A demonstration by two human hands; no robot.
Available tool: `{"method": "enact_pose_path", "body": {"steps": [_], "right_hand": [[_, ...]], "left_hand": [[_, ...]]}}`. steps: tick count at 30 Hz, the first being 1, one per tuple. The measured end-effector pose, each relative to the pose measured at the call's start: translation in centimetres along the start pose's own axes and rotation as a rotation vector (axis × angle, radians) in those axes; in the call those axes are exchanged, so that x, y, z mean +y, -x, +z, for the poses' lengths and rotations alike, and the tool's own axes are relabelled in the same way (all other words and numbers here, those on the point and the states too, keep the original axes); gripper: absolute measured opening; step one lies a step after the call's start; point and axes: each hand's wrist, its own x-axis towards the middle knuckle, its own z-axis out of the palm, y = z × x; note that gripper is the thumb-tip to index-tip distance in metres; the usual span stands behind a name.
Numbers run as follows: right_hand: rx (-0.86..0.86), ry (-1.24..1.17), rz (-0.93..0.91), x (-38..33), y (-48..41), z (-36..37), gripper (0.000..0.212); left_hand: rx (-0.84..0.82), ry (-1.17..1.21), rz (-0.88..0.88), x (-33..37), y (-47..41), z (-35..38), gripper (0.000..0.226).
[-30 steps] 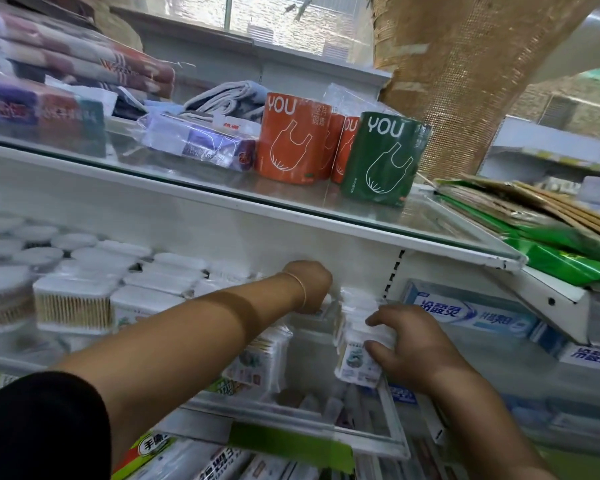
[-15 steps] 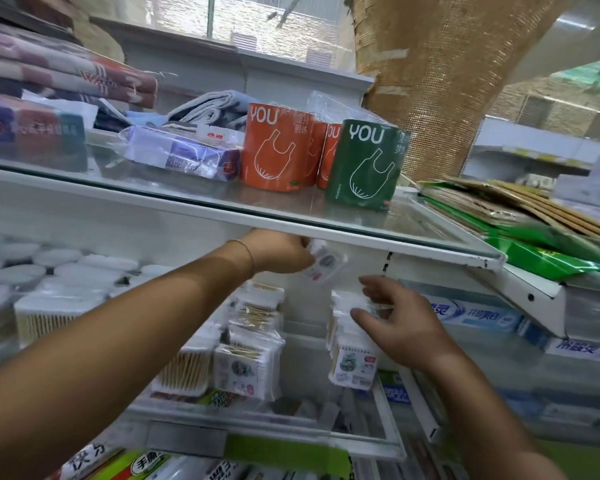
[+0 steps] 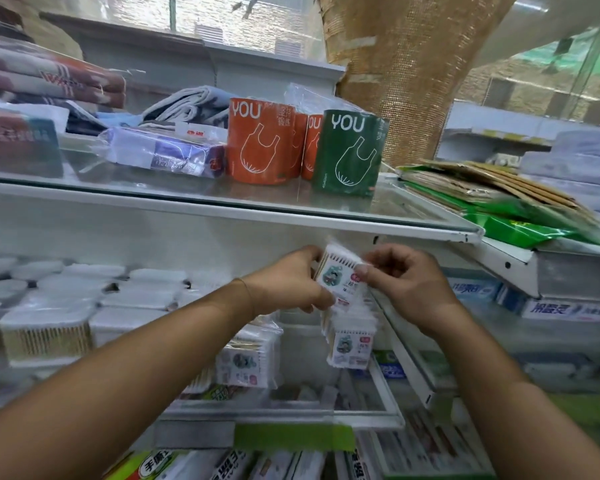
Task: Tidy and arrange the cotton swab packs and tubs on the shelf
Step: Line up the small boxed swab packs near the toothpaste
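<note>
Near the upper shelf's (image 3: 222,208) right edge, an orange roll (image 3: 260,142) and a dark green roll (image 3: 349,152) bear white lettering and bag outlines. The swab pack (image 3: 340,276) is white with, seemingly, a teal cartoon; the tub (image 3: 45,336) shows tan sticks.

Shop floor, right up against the shelving.
Glass shelf (image 3: 222,199) after glass shelf of sealed retail stock in multiples: orange and green bag rolls (image 3: 260,142), folded towels (image 3: 49,81), toothpaste boxes (image 3: 565,311), rows of cotton swab tubs (image 3: 45,336), identical swab packs (image 3: 350,344).
</note>
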Motion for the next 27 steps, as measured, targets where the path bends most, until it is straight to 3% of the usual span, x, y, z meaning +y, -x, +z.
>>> {"method": "enact_pose_path", "body": {"steps": [6,12,19,27], "right_hand": [[-0.108,0.341,0.066,0.8,1.7,-1.1,0.018],[-0.143,0.507,0.123,1.2,3.4,-0.6,0.020],[-0.104,0.719,0.148,2.4,3.7,0.7,0.020],[-0.211,0.956,0.153,3.4,3.6,1.6,0.021]], "left_hand": [[0.056,-0.189,0.082,-0.7,0.1,1.9,0.055],[0.063,-0.479,0.129,-1.0,0.7,3.7,0.030],[0.069,-0.566,0.140,-2.5,0.1,5.4,0.037],[0.083,-0.551,0.100,-2.8,0.4,6.3,0.041]]}}
